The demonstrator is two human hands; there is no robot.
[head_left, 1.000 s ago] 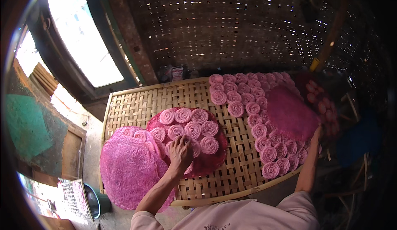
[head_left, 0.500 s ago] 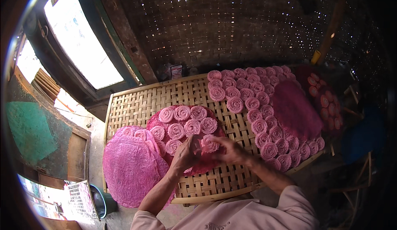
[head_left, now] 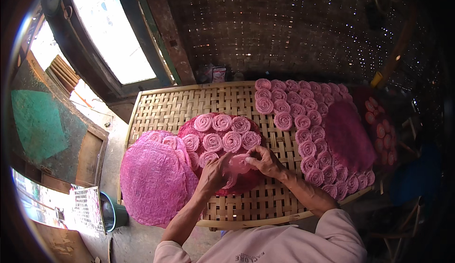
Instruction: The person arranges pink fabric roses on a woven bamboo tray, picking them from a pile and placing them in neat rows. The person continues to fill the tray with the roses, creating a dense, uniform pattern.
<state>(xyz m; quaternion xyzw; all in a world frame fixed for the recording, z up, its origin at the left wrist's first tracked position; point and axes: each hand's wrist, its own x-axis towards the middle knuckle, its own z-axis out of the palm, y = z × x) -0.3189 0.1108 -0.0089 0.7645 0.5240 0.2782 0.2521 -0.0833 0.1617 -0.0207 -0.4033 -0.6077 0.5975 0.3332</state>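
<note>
Between my hands is a thin, pale pink, see-through round piece [head_left: 238, 163], held just above a dark pink round sheet [head_left: 251, 182]. My left hand [head_left: 214, 174] is closed on its left side, with the fingertips partly hidden. My right hand [head_left: 266, 162] pinches its far right edge between thumb and fingers. Beyond my hands, several pink spiral rosettes [head_left: 232, 141] lie in rows on the sheet. On the left, smooth bright pink round sheets [head_left: 154, 182] overlap it, with a few rosettes showing at their far edge.
A woven bamboo tray [head_left: 163, 109] lies under everything. Many more rosettes [head_left: 313, 147] cover its right side, partly under another dark pink sheet [head_left: 350, 133]. Red-and-pink round pieces [head_left: 381, 130] are farther right. A teal bucket [head_left: 115, 213] stands on the floor at left.
My right hand has moved from over a rosette to a pinch on the edge of the pale round piece. The left hand stays near it. The whole view has shifted slightly.
</note>
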